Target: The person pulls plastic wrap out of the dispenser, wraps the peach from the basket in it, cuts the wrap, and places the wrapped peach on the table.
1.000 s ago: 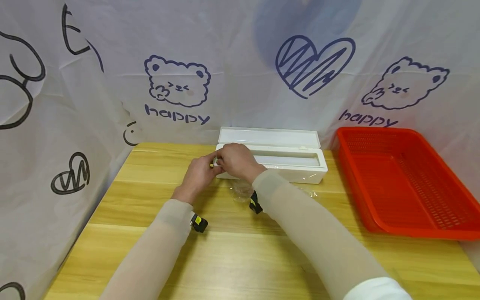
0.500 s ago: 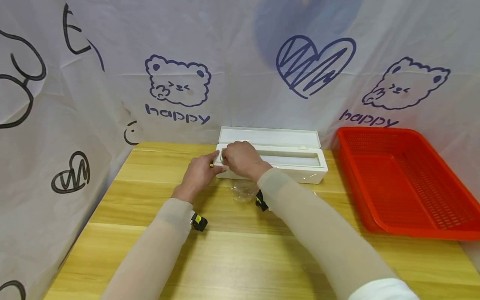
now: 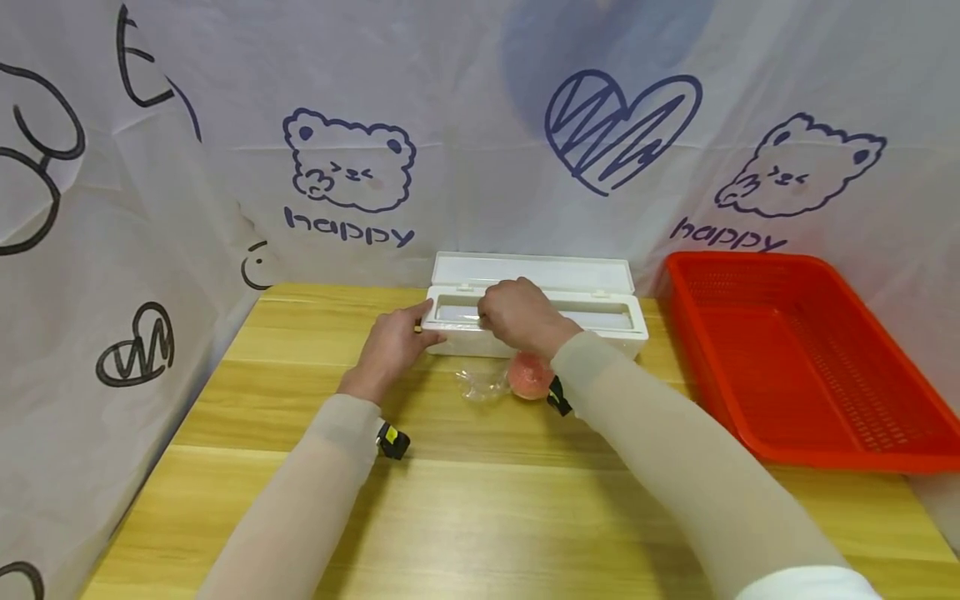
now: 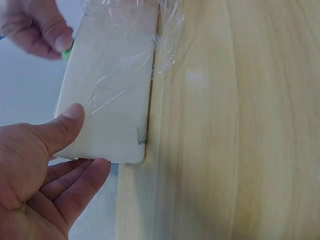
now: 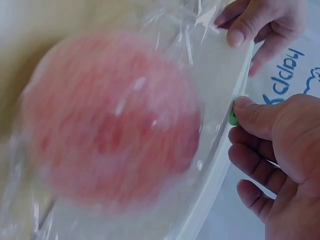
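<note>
A white cling film dispenser [image 3: 465, 343] lies lengthwise at the back of the table, its lid [image 3: 534, 272] tipped back and a pale roll [image 3: 600, 319] inside. My left hand [image 3: 392, 342] grips its left end; in the left wrist view the thumb and fingers close about the corner. Between thumb and index finger, my right hand [image 3: 522, 315] pinches a small green slide cutter [image 5: 233, 119] on the dispenser's edge. Clear film [image 3: 480, 382] hangs from the front onto the table. Against it sits a round pink peach [image 3: 529, 377], seen through film in the right wrist view.
At the right stands a red perforated plastic basket [image 3: 720, 367]. The wooden table [image 3: 465, 517] extends toward me. A white cloth with drawings [image 3: 480, 192] hangs behind and along the left side.
My right hand has slid rightward along the dispenser from its left end. The peach, earlier hidden behind the right forearm, now shows. My left hand stays at the left end.
</note>
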`<state>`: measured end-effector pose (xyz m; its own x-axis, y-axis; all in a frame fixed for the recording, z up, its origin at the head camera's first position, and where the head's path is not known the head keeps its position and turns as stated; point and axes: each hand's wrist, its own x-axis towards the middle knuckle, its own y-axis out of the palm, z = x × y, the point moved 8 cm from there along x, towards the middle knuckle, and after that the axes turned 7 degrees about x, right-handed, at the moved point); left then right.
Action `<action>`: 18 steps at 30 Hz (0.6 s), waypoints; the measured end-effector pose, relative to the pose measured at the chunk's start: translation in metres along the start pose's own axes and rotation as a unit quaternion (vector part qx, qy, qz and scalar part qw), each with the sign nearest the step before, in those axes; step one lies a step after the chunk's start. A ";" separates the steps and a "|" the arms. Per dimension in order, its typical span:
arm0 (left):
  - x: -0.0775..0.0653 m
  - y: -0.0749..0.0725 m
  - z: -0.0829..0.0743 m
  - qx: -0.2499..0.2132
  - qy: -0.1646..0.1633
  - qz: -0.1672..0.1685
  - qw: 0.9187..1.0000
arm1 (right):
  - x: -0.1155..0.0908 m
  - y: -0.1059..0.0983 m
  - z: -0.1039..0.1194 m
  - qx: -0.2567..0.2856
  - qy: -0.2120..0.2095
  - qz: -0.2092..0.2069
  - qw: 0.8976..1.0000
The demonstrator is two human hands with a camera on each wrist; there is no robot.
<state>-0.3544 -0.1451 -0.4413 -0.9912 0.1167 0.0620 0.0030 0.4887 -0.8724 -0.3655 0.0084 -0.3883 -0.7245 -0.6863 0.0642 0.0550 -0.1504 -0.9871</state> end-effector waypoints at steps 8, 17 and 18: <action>-0.001 0.002 0.003 -0.010 -0.007 0.008 1.000 | -0.020 -0.006 -0.021 0.006 0.004 0.007 1.000; 0.000 0.002 0.002 -0.002 -0.003 0.005 1.000 | -0.049 -0.017 -0.046 -0.024 0.006 0.023 0.999; 0.001 0.002 0.001 -0.001 -0.003 0.005 1.000 | -0.053 -0.019 -0.049 -0.027 0.005 0.025 0.999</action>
<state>-0.3551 -0.1453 -0.4437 -0.9918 0.1168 0.0516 0.0123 0.4902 -0.8715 -0.3619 0.0824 -0.3803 -0.7280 -0.6855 0.0136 0.0538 -0.0769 -0.9956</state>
